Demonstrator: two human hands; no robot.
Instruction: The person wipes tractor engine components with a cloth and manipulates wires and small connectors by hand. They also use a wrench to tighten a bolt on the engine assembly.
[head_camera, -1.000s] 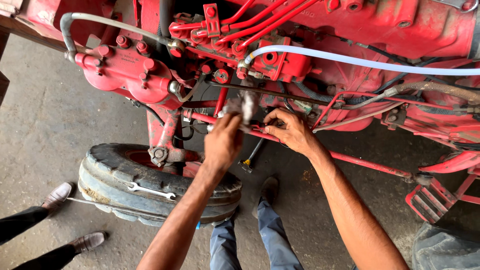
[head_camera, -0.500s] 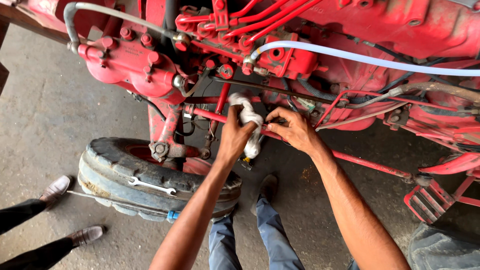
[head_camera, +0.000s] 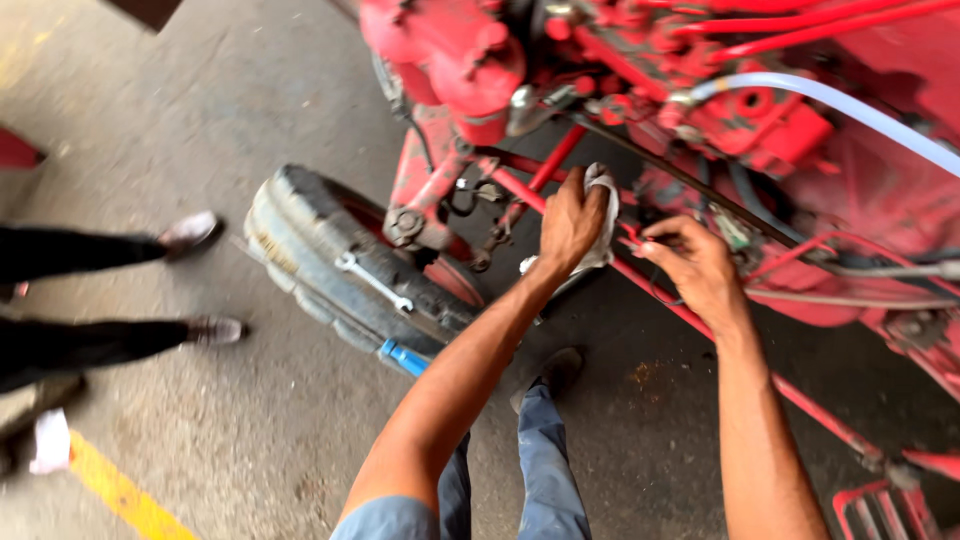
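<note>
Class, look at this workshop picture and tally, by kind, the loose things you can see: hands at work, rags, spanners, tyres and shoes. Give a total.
Hands: 2, the left hand and the right hand
Rags: 1, a white rag in the left hand
Spanners: 1, a spanner lying on the tyre
Tyres: 1, the tyre
Shoes: 3
Total: 8

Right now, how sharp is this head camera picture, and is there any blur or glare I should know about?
Head view: soft motion blur all over, strongest on the left hand gripping a white rag and on the right hand. The wrench lying on the tyre reads fairly clearly. Lighting is even daylight, with no harsh glare; a mild sheen on the clear hose. The red machine is cropped at the frame edges.
</note>
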